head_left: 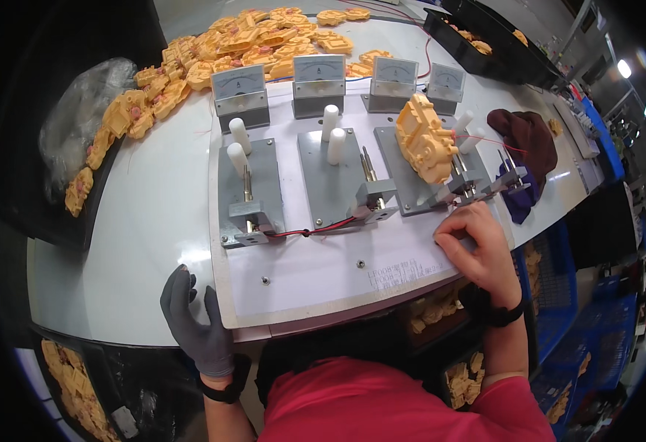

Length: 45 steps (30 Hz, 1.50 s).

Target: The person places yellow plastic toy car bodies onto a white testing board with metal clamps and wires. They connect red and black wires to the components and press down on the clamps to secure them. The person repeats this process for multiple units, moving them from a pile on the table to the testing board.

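Observation:
My left hand [197, 324], in a grey glove, rests at the table's front edge, left of the white board, fingers apart and holding nothing. My bare right hand [477, 247] is curled at the front of the third test fixture [404, 180], fingertips against its metal clamp block [464, 190]; whatever is between them is hidden. On that fixture a yellow-orange plastic housing [422, 140] stands tilted against white pegs, thin red wires coming off its right side. Two more grey fixtures [245, 188], [330, 173] to the left carry pegs and metal pins but no housing.
Several analog meters [319, 77] line the board's back edge. Behind and left lies a heap of similar housings [249, 40]. A clear plastic bag [87, 118] is at far left, a dark cloth [525, 140] at right, a black tray [496, 37] at back right. Blue crates [559, 280] stand below.

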Each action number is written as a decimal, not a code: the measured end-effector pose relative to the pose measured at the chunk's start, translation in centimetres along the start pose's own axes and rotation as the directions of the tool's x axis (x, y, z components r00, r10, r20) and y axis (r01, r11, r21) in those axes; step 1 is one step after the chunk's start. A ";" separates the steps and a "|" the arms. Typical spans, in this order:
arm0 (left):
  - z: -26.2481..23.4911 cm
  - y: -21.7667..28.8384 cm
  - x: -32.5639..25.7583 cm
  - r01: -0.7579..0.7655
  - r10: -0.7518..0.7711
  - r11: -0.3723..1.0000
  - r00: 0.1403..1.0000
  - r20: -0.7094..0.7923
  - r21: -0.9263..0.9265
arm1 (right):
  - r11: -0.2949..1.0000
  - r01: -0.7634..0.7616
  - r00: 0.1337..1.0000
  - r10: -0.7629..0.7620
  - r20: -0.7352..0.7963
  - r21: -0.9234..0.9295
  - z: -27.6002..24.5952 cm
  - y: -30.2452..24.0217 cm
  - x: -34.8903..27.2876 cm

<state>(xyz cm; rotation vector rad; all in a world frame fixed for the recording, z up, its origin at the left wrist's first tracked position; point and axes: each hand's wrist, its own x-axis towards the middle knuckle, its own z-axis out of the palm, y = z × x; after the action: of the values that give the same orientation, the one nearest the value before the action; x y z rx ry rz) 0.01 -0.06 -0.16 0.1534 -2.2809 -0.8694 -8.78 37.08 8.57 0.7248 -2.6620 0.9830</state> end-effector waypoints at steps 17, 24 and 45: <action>-4.5 2.2 5.5 0.116 -0.089 0.974 0.986 0.143 -0.195 | 0.986 0.036 0.983 -0.006 -0.182 0.165 0.2 0.5 -0.3; -4.3 10.8 14.6 -0.211 0.248 0.965 0.932 0.264 -0.158 | 0.917 0.030 0.890 0.157 -0.428 0.397 0.3 1.8 -1.2; 6.4 25.1 22.6 -0.760 0.452 0.649 0.349 0.821 -0.035 | 0.891 -0.027 0.949 0.166 -0.268 0.454 0.3 0.9 0.5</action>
<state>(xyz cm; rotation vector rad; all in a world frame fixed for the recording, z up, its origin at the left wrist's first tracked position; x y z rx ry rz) -18.09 15.28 24.70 -1.1391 -2.8973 -0.0202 -9.73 37.29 8.00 0.4687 -2.2440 1.6221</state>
